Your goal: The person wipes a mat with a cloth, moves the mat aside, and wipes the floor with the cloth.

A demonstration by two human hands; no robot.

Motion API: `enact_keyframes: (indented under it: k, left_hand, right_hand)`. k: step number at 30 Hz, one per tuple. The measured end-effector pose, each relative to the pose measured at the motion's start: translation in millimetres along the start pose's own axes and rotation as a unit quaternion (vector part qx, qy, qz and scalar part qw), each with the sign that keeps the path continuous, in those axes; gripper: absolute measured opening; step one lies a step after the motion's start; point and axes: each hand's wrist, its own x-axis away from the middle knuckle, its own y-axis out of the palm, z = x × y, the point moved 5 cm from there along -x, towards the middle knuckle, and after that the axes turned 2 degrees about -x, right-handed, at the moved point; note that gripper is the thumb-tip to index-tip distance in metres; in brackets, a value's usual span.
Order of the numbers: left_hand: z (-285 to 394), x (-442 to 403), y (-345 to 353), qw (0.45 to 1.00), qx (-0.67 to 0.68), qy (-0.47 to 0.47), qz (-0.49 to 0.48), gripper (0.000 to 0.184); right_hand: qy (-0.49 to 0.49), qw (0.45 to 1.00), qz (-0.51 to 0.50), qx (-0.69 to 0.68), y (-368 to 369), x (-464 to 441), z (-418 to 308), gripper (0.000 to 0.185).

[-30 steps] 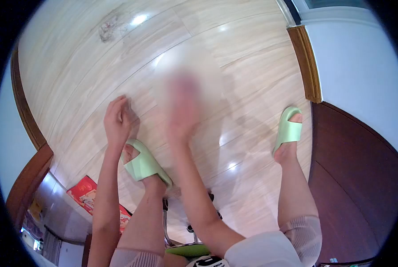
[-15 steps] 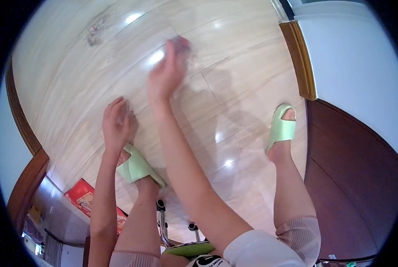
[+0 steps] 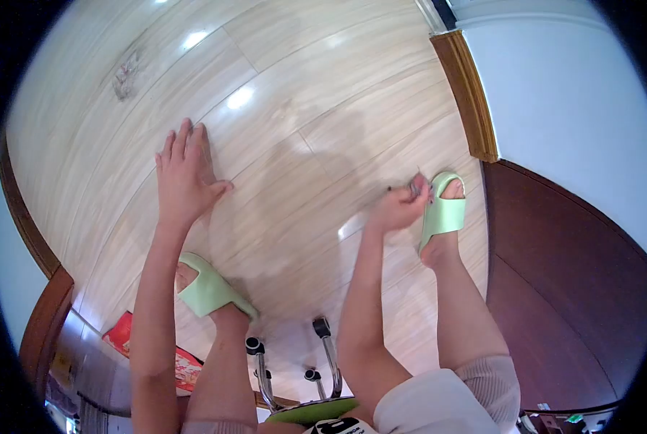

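Object (image 3: 416, 189), indistinct, clasped at far end of right grip (image 3: 398, 208), left grip (image 3: 184, 179) splayed.

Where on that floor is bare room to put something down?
The floor looks bare between the left hand and right hand, and beyond the latter toward the wooden trim. It's crowded beside the right slipper and around the metal legs.

Shirt front (image 3: 340, 427) print: "WORK" just abt legible, other txt too sm.
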Motion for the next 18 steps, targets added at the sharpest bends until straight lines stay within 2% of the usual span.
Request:
enact_keyframes:
  k: [3,5,8,10,11,13,15,18]
  left_hand:
    - [8,-6,2,0.999,-0.042,-0.011,-0.019,0.13]
    - [9,-13,14,0.998,-0.056,0.006,-0.013,0.131]
    - [24,-26,11,0.997,-0.06,-0.026,-0.04,0.135]
    - [31,-39,8,0.995,-0.069,-0.05,-0.05,0.137]
    - [30,-43,11,0.994,-0.08,-0.056,-0.048,0.137]
    - [31,-49,10,0.992,-0.096,-0.068,-0.049,0.137]
    - [37,-51,7,0.99,-0.106,-0.077,-0.057,0.136]
    - [44,-53,-1,0.99,-0.091,-0.085,-0.072,0.134]
  right_hand:
    - [-0.035,0.995,-0.005,0.095,23,-16,-5,0.037]
    - [-0.087,0.992,-0.035,0.081,71,1,-36,0.037]
    - [-0.171,0.967,-0.188,-0.024,168,68,-114,0.037]
    - [-0.155,0.932,-0.319,-0.073,195,92,-156,0.037]
    - [-0.143,0.924,-0.341,-0.094,196,92,-165,0.037]
    - [-0.131,0.939,-0.288,-0.136,180,60,-155,0.037]
    - [-0.108,0.968,-0.165,-0.154,140,1,-116,0.038]
    - [-0.06,0.997,-0.016,-0.046,70,-87,-46,0.038]
